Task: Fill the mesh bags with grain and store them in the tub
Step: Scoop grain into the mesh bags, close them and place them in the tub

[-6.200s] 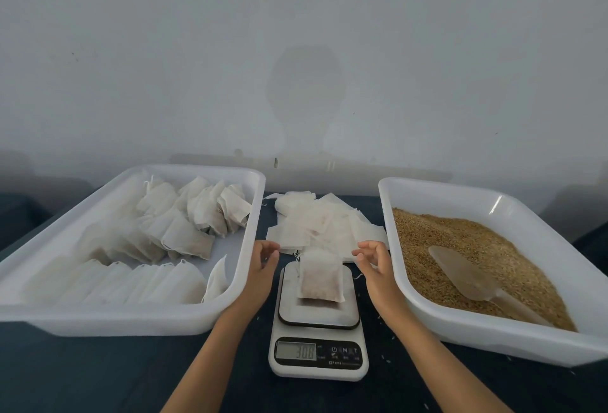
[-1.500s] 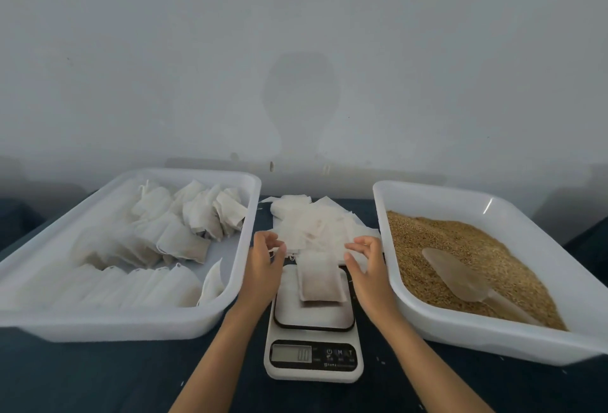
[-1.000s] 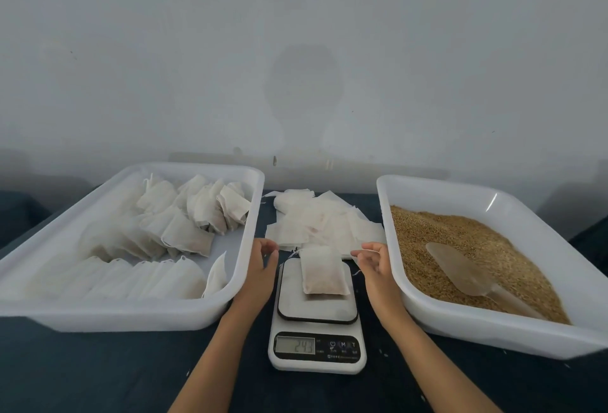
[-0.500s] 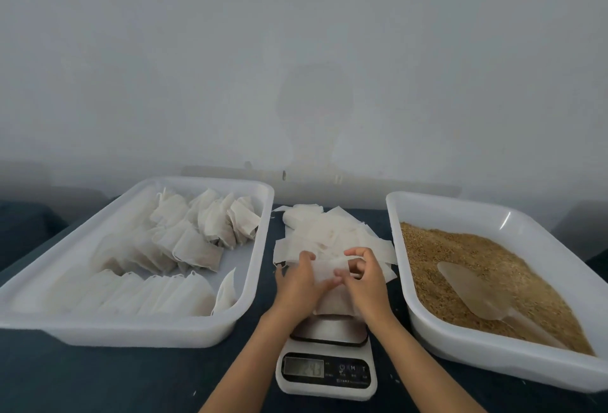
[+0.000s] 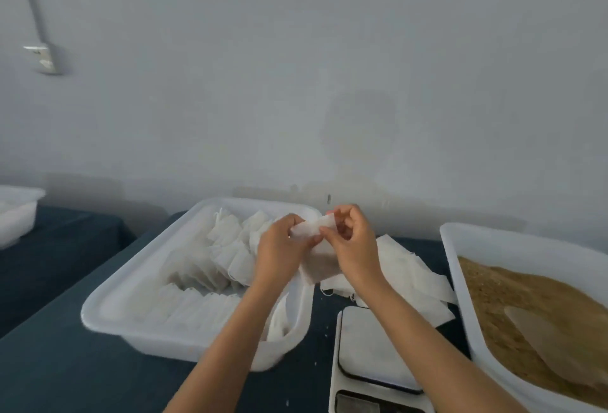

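Note:
A filled white mesh bag (image 5: 318, 259) hangs in the air above the right rim of the white storage tub (image 5: 108, 294). My left hand (image 5: 279, 249) pinches its top left edge and my right hand (image 5: 353, 243) pinches its top right edge. Inside the tub stand several filled bags (image 5: 197, 281) in rows. Several empty mesh bags (image 5: 411, 274) lie in a pile on the dark cloth behind the scale. The grain tub (image 5: 460, 248) on the right holds brown grain (image 5: 513, 291) with a translucent scoop (image 5: 539, 333) lying on it.
A white kitchen scale (image 5: 371, 347) stands bare in front of the empty bags, between the two tubs. Another white tub (image 5: 16, 212) sits at the far left on a second dark table. A grey wall runs close behind everything.
Both hands took the filled bag off the scale and raised it up and left, over the storage tub's right rim. The view has swung left.

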{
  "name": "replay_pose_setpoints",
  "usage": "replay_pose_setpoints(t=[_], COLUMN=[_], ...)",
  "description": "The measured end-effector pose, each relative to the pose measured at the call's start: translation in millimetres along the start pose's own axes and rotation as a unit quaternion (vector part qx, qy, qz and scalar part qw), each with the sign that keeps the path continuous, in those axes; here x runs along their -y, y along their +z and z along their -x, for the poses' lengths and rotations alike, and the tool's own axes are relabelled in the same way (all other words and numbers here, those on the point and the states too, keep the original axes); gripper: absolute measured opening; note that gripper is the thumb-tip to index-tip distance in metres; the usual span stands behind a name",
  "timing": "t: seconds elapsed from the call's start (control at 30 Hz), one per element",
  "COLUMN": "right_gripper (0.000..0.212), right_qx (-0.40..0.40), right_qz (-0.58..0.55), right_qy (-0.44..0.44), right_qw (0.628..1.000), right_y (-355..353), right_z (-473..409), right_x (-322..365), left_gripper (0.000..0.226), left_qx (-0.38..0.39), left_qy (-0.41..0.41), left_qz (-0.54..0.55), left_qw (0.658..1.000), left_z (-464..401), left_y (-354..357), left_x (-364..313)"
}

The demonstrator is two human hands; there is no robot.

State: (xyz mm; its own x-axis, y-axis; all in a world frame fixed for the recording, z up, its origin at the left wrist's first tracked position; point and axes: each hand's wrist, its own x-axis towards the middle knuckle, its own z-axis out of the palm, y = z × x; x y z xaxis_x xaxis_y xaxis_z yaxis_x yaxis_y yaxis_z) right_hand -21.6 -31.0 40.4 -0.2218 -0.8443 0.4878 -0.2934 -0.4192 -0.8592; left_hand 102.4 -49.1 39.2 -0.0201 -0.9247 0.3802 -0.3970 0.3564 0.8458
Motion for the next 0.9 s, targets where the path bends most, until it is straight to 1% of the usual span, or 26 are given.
replay_pose_setpoints(t=[0.1,0.2,0.27,0.33,0.43,0.5,0.57,0.63,0.7,0.77,0.83,0.9], right_gripper=[0.022,0.02,0.02,0.024,0.03,0.031,0.031,0.029,0.029,0.042,0.049,0.051], right_qx=[0.051,0.111,0.159,0.215,0.306,0.36,0.401,0.439,0.478,0.522,0.559,0.573], right_qz=[0.009,0.027,0.063,0.083,0.095,0.114,0.132,0.142,0.162,0.205,0.256,0.273], right_qy=[0.021,0.057,0.079,0.1,0.128,0.134,0.146,0.154,0.148,0.132,0.099,0.075], right_qw=[0.998,0.992,0.982,0.968,0.939,0.916,0.895,0.874,0.85,0.817,0.783,0.769], right_y=[43,84,110,134,162,177,187,194,199,201,203,203], right_z=[-7,-7,-5,-2,3,5,7,9,10,12,14,16], right_x=[-2,-12,-19,-26,-32,-36,-36,-36,-36,-36,-34,-32], left_gripper=[0.02,0.019,0.019,0.02,0.02,0.008,0.026,0.023,0.02,0.022,0.023,0.024], left_qx=[0.015,-0.001,-0.005,0.0,0.001,0.024,0.051,0.064,0.066,0.072,0.08,0.08], left_qy=[-0.035,-0.088,-0.12,-0.159,-0.208,-0.222,-0.24,-0.25,-0.246,-0.231,-0.222,-0.216], left_qz=[-0.065,-0.114,-0.157,-0.164,-0.154,-0.204,-0.286,-0.325,-0.354,-0.39,-0.424,-0.456], left_qw=[0.997,0.989,0.98,0.974,0.966,0.953,0.926,0.91,0.9,0.888,0.874,0.859], left_z=[-18,-29,-34,-38,-43,-44,-45,-44,-45,-48,-50,-52], left_y=[-44,-83,-104,-119,-130,-134,-136,-138,-139,-140,-139,-138], left_x=[26,61,85,104,122,128,136,142,145,147,147,148])
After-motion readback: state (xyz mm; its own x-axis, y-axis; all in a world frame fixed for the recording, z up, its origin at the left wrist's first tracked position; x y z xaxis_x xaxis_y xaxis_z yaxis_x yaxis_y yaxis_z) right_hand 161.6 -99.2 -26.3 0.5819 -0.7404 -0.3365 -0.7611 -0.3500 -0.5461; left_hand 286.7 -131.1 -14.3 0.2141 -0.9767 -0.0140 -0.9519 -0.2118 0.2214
